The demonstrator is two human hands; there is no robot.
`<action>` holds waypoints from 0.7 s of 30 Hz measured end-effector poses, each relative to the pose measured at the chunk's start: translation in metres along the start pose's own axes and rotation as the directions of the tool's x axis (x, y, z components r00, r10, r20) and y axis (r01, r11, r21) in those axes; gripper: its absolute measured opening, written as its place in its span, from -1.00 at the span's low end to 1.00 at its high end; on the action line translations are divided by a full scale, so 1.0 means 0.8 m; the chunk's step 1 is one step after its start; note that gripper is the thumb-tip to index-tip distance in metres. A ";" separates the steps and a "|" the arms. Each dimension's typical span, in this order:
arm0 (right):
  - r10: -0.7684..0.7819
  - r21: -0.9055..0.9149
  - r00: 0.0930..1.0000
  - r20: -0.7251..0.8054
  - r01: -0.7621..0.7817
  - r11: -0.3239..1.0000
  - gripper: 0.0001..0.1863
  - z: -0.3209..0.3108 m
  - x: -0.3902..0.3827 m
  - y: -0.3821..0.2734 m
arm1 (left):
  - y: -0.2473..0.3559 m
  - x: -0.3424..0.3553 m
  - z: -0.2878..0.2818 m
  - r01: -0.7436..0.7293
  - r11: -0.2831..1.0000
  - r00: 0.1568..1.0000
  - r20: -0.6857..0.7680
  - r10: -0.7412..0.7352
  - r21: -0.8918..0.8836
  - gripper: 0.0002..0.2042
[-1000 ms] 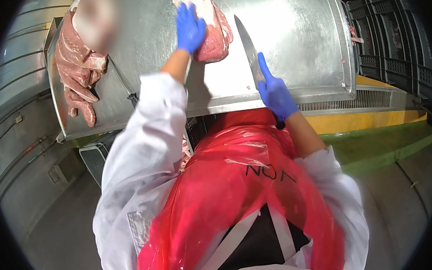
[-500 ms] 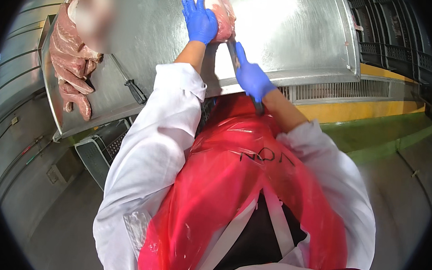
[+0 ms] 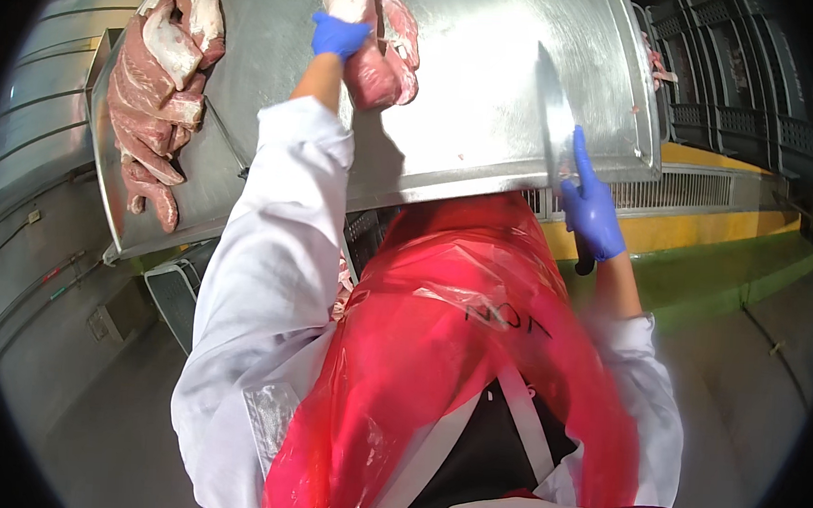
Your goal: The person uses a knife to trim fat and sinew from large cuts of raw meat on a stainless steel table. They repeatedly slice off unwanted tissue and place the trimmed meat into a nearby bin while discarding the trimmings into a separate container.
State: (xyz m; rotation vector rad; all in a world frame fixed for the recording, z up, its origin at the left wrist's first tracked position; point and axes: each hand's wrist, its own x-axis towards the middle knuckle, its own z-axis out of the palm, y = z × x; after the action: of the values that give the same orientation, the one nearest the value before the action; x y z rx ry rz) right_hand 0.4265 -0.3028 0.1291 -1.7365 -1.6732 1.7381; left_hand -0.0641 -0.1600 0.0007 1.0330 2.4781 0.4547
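Blue gloves cover both hands. My left hand point(image 3: 340, 37) is closed around the left side of a long slab of raw pink meat with white fat point(image 3: 372, 76) at the far middle of the metal table point(image 3: 458, 151). A flap at the slab's right side stands partly apart from it. My right hand point(image 3: 594, 213) grips the dark handle of a long knife point(image 3: 555, 115) at the table's near right edge. Its index finger is stretched along the blade, whose tip points away from me. The knife is apart from the meat.
A pile of raw meat strips point(image 3: 152, 103) lies on the table's left side. Beside it, a thin metal rod point(image 3: 224, 136) runs under my left sleeve. A dark crate point(image 3: 172, 299) stands below at the left. Small meat scraps point(image 3: 657, 67) hang at the table's right edge.
The knife has left the meat and moved right with my right hand. My left hand has gone from lying flat on the meat to gripping its side, and the meat has shifted left, its flap showing.
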 end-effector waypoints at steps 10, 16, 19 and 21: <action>0.012 0.131 0.999 0.042 -0.017 0.991 -0.07 -0.087 0.068 0.034 | -0.146 0.033 -0.058 0.098 0.995 0.991 -0.087 -0.097 0.011 -0.52; -0.082 -0.051 0.997 0.009 0.082 0.995 -0.07 -0.135 0.113 0.011 | 0.056 -0.033 -0.048 -0.032 0.878 0.995 -0.065 0.072 0.478 -0.24; -0.078 0.012 0.997 0.000 0.078 0.997 -0.08 -0.151 0.128 0.011 | 0.022 -0.081 0.009 -0.100 0.776 0.951 -0.169 0.258 0.622 -0.62; -0.014 0.008 1.000 -0.009 0.014 1.000 -0.07 -0.150 0.138 0.004 | 0.011 -0.100 -0.001 -0.125 0.917 0.960 -0.187 0.208 0.378 -0.82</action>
State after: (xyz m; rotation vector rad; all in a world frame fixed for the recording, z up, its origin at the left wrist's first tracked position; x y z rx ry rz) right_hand 0.4865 -0.1543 0.0988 -1.7228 -1.6680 1.7259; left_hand -0.0082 -0.2120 0.0251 1.4187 2.7535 0.1679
